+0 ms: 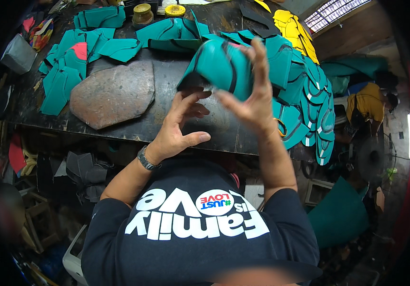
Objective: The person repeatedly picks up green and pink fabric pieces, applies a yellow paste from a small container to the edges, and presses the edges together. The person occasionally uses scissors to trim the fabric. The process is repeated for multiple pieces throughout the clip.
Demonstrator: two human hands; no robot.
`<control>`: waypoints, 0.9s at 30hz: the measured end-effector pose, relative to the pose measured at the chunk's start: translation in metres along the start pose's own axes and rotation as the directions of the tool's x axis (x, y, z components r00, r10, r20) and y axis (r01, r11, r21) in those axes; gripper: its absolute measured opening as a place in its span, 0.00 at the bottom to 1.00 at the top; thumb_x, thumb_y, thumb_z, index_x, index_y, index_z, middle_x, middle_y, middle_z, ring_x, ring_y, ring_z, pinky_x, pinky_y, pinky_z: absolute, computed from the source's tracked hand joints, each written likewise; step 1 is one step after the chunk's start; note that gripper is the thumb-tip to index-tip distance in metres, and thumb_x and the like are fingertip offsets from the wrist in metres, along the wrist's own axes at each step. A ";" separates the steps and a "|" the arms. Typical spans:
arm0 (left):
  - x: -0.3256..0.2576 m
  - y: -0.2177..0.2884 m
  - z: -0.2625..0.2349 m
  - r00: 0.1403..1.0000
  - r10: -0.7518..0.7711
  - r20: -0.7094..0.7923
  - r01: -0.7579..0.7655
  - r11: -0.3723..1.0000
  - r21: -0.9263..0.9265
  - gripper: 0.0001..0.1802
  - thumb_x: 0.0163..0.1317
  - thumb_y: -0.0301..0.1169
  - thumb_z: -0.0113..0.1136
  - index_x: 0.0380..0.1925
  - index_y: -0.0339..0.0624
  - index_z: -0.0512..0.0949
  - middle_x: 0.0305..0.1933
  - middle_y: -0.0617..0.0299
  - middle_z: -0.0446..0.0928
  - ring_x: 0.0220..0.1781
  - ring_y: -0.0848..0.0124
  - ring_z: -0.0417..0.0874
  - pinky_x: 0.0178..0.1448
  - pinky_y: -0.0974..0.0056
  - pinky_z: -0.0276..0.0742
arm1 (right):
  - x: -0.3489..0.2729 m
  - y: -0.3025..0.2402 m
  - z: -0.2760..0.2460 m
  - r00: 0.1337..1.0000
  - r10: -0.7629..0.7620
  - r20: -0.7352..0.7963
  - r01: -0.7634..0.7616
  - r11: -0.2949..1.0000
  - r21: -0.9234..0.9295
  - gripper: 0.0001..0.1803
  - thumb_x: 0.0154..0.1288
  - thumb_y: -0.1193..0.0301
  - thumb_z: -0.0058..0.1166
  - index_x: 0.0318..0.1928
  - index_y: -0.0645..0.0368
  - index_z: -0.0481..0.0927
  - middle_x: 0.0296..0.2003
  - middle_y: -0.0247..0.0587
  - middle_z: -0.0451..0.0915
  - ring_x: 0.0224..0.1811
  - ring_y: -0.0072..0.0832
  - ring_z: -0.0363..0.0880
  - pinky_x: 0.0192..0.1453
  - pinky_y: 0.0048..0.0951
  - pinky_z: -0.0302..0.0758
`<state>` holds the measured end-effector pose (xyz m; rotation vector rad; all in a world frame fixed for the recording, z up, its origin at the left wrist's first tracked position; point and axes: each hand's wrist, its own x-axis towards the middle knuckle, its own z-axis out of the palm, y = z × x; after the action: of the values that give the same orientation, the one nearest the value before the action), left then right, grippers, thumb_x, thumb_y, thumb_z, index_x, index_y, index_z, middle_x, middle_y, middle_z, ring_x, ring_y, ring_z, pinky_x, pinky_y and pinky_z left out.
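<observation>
A curved teal piece with black bands (214, 62), like a shoe upper, stands up over the near middle of the table, with a dark lower edge. My right hand (257, 97), slightly blurred, is raised in front of its right side with fingers and thumb spread. Whether those fingers touch the piece is hard to make out. Below the piece is my left hand (179, 128), a watch on its wrist, with fingers half bent and thumb apart; nothing shows in it. To the left of both hands lies a flat reddish-brown stone slab (114, 93).
Similar teal pieces lie at the left (64, 78), along the back and in an overlapping pile (305, 95) at the right. An orange-handled tool (280, 127) is beside that pile. Two yellow-lidded jars (142, 15) and yellow pieces (294, 31) are at the back of the dark table (167, 71).
</observation>
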<state>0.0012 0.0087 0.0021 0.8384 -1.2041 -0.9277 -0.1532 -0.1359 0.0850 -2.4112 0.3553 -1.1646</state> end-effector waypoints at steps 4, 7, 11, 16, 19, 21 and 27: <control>-0.005 -0.005 -0.007 0.988 0.152 -0.027 -0.124 0.889 0.440 0.34 0.51 0.37 0.76 0.59 0.42 0.77 0.69 0.53 0.61 0.56 0.67 0.77 0.61 0.61 0.75 | 0.063 0.034 -0.024 0.985 0.037 -0.168 -0.036 0.999 0.010 0.57 0.50 0.60 0.74 0.77 0.49 0.52 0.65 0.55 0.69 0.64 0.47 0.72 0.66 0.44 0.72; -0.006 -0.017 -0.007 0.974 0.226 -0.008 -0.188 0.828 0.529 0.32 0.51 0.35 0.76 0.58 0.42 0.77 0.68 0.53 0.62 0.55 0.66 0.77 0.61 0.61 0.75 | 0.095 0.071 -0.026 0.952 0.125 -0.280 -0.170 0.975 -0.141 0.51 0.56 0.72 0.62 0.79 0.45 0.51 0.67 0.53 0.66 0.67 0.34 0.67 0.73 0.34 0.61; -0.006 -0.027 -0.012 0.998 0.052 -0.041 -0.026 0.877 0.480 0.30 0.52 0.35 0.76 0.57 0.45 0.79 0.66 0.56 0.64 0.55 0.67 0.77 0.58 0.62 0.76 | 0.105 0.131 0.003 0.919 0.360 -0.161 -0.382 0.711 -0.591 0.54 0.53 0.43 0.67 0.76 0.47 0.56 0.62 0.61 0.72 0.62 0.56 0.75 0.65 0.48 0.73; -0.002 -0.030 -0.016 0.994 -0.105 0.007 0.093 0.909 0.407 0.27 0.54 0.35 0.74 0.56 0.47 0.80 0.64 0.59 0.68 0.52 0.70 0.78 0.57 0.64 0.75 | 0.100 0.169 0.017 0.803 0.593 0.061 -0.349 0.551 -0.758 0.60 0.53 0.40 0.67 0.78 0.46 0.48 0.63 0.63 0.73 0.64 0.52 0.75 0.67 0.47 0.73; -0.001 -0.032 -0.016 0.995 -0.096 0.019 0.080 0.909 0.409 0.27 0.55 0.37 0.75 0.55 0.46 0.80 0.63 0.60 0.69 0.51 0.69 0.79 0.56 0.64 0.76 | 0.096 0.170 0.016 0.803 0.595 0.026 -0.402 0.574 -0.714 0.66 0.51 0.40 0.68 0.79 0.49 0.41 0.65 0.63 0.71 0.66 0.53 0.73 0.67 0.47 0.72; -0.001 -0.034 -0.016 0.997 -0.074 0.017 0.060 0.907 0.417 0.28 0.55 0.40 0.75 0.55 0.46 0.79 0.62 0.59 0.69 0.49 0.67 0.80 0.55 0.62 0.78 | 0.094 0.168 0.014 0.807 0.591 0.010 -0.435 0.604 -0.668 0.69 0.50 0.41 0.70 0.79 0.49 0.36 0.66 0.64 0.70 0.65 0.55 0.73 0.66 0.48 0.73; -0.003 -0.033 -0.016 0.995 -0.090 0.033 0.070 0.916 0.394 0.28 0.55 0.39 0.75 0.55 0.45 0.79 0.61 0.57 0.70 0.49 0.66 0.82 0.54 0.62 0.79 | 0.083 0.164 -0.005 0.905 0.406 -0.126 -0.375 0.621 -0.688 0.68 0.50 0.44 0.72 0.79 0.48 0.38 0.66 0.65 0.68 0.65 0.57 0.74 0.65 0.50 0.73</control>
<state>0.0116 -0.0013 -0.0320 1.1977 -1.4353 -0.7857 -0.1128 -0.3143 0.0639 -2.7288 1.4766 -0.8527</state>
